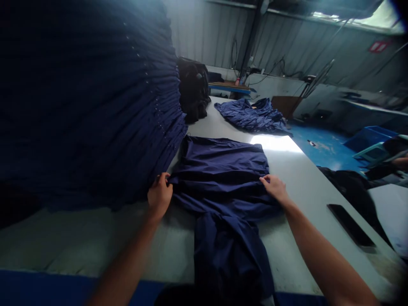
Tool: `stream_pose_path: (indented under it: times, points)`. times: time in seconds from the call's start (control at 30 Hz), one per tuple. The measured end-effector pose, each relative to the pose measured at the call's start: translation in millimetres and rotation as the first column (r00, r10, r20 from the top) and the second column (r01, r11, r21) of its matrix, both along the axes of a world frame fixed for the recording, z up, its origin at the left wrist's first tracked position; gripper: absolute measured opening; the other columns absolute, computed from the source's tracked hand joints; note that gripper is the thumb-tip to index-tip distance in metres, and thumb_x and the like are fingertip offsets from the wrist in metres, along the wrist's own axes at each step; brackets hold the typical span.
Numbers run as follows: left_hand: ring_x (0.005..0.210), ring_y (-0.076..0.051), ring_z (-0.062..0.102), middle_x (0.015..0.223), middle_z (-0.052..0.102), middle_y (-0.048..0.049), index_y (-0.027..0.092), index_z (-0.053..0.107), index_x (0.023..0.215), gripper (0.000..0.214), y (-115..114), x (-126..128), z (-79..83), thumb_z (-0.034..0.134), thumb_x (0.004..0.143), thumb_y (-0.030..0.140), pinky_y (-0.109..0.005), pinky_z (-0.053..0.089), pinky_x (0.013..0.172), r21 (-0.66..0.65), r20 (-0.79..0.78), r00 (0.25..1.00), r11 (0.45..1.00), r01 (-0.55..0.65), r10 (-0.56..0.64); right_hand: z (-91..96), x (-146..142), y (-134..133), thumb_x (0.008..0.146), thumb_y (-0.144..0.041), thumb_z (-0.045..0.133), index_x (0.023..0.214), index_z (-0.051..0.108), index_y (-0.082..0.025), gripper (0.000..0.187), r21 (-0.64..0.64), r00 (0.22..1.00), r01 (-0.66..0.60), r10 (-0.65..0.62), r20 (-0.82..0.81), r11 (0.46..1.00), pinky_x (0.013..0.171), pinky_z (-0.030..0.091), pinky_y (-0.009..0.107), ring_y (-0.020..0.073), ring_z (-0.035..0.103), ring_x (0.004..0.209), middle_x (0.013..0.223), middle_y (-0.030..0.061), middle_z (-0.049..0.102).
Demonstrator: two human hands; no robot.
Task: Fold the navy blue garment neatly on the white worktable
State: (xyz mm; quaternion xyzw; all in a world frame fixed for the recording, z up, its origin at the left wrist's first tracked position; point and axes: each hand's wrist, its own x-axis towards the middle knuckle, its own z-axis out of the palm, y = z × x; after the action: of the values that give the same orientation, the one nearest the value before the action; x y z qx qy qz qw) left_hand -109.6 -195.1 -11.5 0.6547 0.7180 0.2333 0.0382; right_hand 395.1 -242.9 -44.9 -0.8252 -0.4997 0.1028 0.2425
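Observation:
A navy blue garment [223, 170] lies spread across the white table, its lower part bunched and hanging over the near edge. At its left side my left hand [160, 193] pinches the fabric, thumb and fingers together. My right hand [274, 187] grips the opposite side edge the same way. Folds run across the cloth between the two hands. Close by my left hand rises a tall stack of dark blue gathered garments [95, 106], which fills the left of the view.
On the white table [306, 178] are a black phone [350, 225] at right, a loose pile of blue garments [251, 114] at the far end, and a black cloth heap [194, 87] behind the stack. A person's arm [400, 162] shows at the right edge, near a stool.

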Motion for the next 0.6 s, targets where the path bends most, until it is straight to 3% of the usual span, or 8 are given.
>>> stream_pose_path:
  times: [0.1, 0.17, 0.27, 0.33, 0.43, 0.5, 0.6]
  points:
    - [0.117, -0.029, 0.077, 0.134, 0.077, -0.0114, 0.023, 0.062, 0.143, 0.047, -6, 1, 10.1, 0.053, 0.1, 0.007, -0.036, 0.059, 0.097, -0.012, -0.049, 0.999, 1.0, -0.008, 0.008, 3.7, 7, 4, 0.107, -0.041, 0.05, 0.099, 0.074, -0.021, 0.033, 0.075, 0.984, -0.028, 0.041, -0.173, 0.997, 0.09, 0.06, 0.036, 0.0254, 0.081, 0.1, 0.112, 0.0146, 0.085]
    - [0.119, -0.03, 0.076, 0.142, 0.073, -0.0146, 0.021, 0.059, 0.149, 0.054, -11, 1, 10.9, 0.047, 0.101, 0.003, -0.037, 0.059, 0.099, -0.027, -0.106, 0.994, 0.999, 0.03, -0.033, 6.1, 12, 4, 0.108, -0.044, 0.047, 0.095, 0.073, -0.02, 0.038, 0.066, 0.975, -0.033, 0.047, -0.216, 0.997, 0.074, 0.06, 0.033, 0.0238, 0.08, 0.083, 0.103, 0.015, 0.085]
    - [0.125, -0.03, 0.075, 0.148, 0.068, -0.0186, 0.018, 0.059, 0.154, 0.064, -15, -1, 7.4, 0.038, 0.098, -0.004, -0.038, 0.058, 0.105, -0.127, -0.183, 0.967, 0.98, 0.154, -0.176, 5.7, 13, 3, 0.097, -0.054, 0.069, 0.08, 0.072, -0.021, 0.037, 0.049, 0.957, -0.074, 0.085, -0.278, 0.996, 0.063, 0.056, 0.032, 0.0239, 0.075, 0.067, 0.078, 0.01, 0.081]
    - [0.131, -0.029, 0.073, 0.149, 0.069, -0.019, 0.016, 0.061, 0.154, 0.069, -14, -3, 7.3, 0.039, 0.094, -0.008, -0.037, 0.056, 0.112, -0.226, -0.194, 0.943, 0.948, 0.226, -0.271, 3.5, 10, 3, 0.085, -0.052, 0.083, 0.076, 0.073, -0.023, 0.032, 0.079, 0.935, -0.12, 0.139, -0.326, 0.99, 0.066, 0.058, 0.032, 0.0245, 0.076, 0.071, 0.073, 0.0065, 0.079]
    - [0.134, -0.03, 0.073, 0.139, 0.077, -0.0184, 0.015, 0.07, 0.145, 0.068, -8, -2, 17.3, 0.048, 0.087, -0.01, -0.038, 0.053, 0.118, -0.317, -0.181, 0.915, 0.902, 0.292, -0.36, 0.2, 7, 2, 0.079, -0.047, 0.089, 0.081, 0.074, -0.024, 0.028, 0.17, 0.904, -0.123, 0.182, -0.388, 0.978, 0.079, 0.063, 0.035, 0.0263, 0.079, 0.084, 0.082, 0.0066, 0.081]
    - [0.135, -0.031, 0.073, 0.137, 0.079, -0.0187, 0.015, 0.073, 0.144, 0.065, -2, 5, 31.1, 0.054, 0.086, -0.007, -0.04, 0.051, 0.121, -0.314, -0.19, 0.908, 0.899, 0.305, -0.374, -1.8, 8, 1, 0.078, -0.048, 0.09, 0.087, 0.072, -0.023, 0.033, 0.23, 0.89, -0.081, 0.174, -0.422, 0.97, 0.087, 0.064, 0.039, 0.0272, 0.079, 0.09, 0.089, 0.0082, 0.081]
    - [0.145, -0.031, 0.067, 0.153, 0.072, -0.017, 0.015, 0.069, 0.153, 0.059, 9, 36, 54.9, 0.055, 0.097, 0.006, -0.04, 0.045, 0.128, -0.206, -0.186, 0.888, 0.901, 0.383, -0.42, -5.2, 11, -3, 0.079, -0.057, 0.089, 0.102, 0.069, -0.022, 0.046, 0.32, 0.855, -0.018, 0.181, -0.487, 0.947, 0.091, 0.065, 0.042, 0.0275, 0.08, 0.095, 0.097, 0.0096, 0.081]
